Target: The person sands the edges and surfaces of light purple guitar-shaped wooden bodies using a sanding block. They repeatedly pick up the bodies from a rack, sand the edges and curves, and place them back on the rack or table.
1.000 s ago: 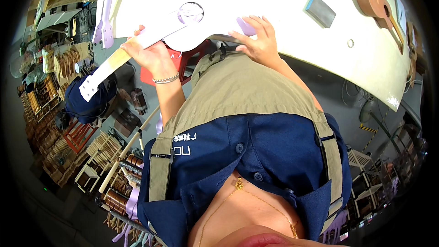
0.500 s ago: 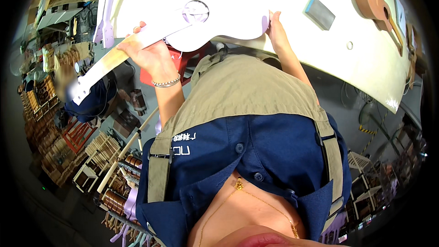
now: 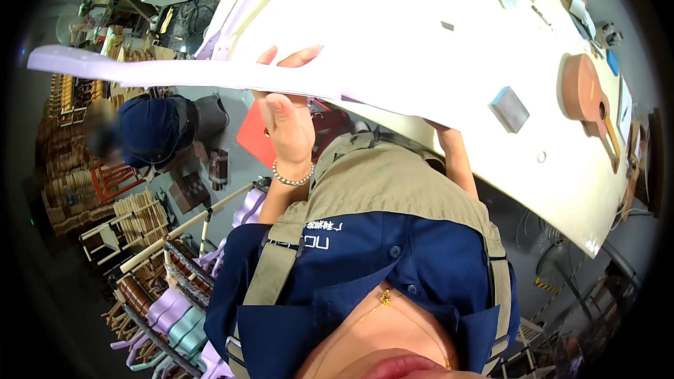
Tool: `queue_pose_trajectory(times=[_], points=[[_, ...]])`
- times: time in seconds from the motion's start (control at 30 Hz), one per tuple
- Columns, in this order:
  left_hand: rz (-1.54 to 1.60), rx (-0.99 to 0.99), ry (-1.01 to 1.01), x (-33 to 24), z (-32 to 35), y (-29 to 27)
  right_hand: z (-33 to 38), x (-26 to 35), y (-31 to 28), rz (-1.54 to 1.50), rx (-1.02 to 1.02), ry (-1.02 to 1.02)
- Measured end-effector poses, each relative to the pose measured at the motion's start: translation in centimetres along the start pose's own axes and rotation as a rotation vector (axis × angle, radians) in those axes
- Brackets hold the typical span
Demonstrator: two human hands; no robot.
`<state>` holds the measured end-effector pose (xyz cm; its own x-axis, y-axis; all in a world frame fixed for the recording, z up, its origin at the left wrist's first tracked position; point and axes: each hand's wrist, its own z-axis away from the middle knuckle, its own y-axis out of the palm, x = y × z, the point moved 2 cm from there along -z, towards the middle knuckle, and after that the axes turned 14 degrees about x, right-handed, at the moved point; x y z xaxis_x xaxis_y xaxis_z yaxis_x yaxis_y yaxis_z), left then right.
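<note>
A pale lavender, guitar-shaped instrument [image 3: 228, 76] is tilted nearly edge-on at the near edge of the cream tabletop [image 3: 393, 21], its headstock jutting past the tabletop's left end. The left hand [image 3: 291, 126] is half open, cradling it between spread thumb and fingers; the right hand [image 3: 448, 139] is mostly hidden at the body's far end, its grip impossible to tell. Toward the tabletop's right lie a grey rectangular block with a blue side [image 3: 510, 110] and a brown wooden ukulele [image 3: 583, 89].

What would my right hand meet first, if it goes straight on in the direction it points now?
Your right hand would probably meet the pale lavender ukulele first: it hides the fingertips, so they may be touching. The depth is unclear in this view.
</note>
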<state>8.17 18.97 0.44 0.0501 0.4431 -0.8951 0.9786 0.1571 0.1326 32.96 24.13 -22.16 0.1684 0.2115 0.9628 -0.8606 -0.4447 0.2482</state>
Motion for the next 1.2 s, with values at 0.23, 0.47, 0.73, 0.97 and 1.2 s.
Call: queue_pose_trajectory(times=[0.23,0.47,0.73,0.97,1.2], points=[[0.058,-0.035,0.008,-1.0,0.2,0.5,-1.7,0.1,1.3,0.211,0.023,-0.116],[-0.139,0.168,0.088,-1.8,-0.9,1.6,-2.1,-1.4,2.1,0.250,0.034,-0.161],[-0.147,0.293,0.147,-2.8,-2.8,3.8,-1.4,-1.6,2.6,0.259,0.011,-0.196],[-0.137,-0.270,0.086,0.0,-0.9,-0.3,0.5,4.1,2.7,0.389,-0.035,-0.111],[0.073,-0.685,-0.181,4.1,3.2,-6.1,0.9,6.8,2.9,0.389,0.018,-0.027]])
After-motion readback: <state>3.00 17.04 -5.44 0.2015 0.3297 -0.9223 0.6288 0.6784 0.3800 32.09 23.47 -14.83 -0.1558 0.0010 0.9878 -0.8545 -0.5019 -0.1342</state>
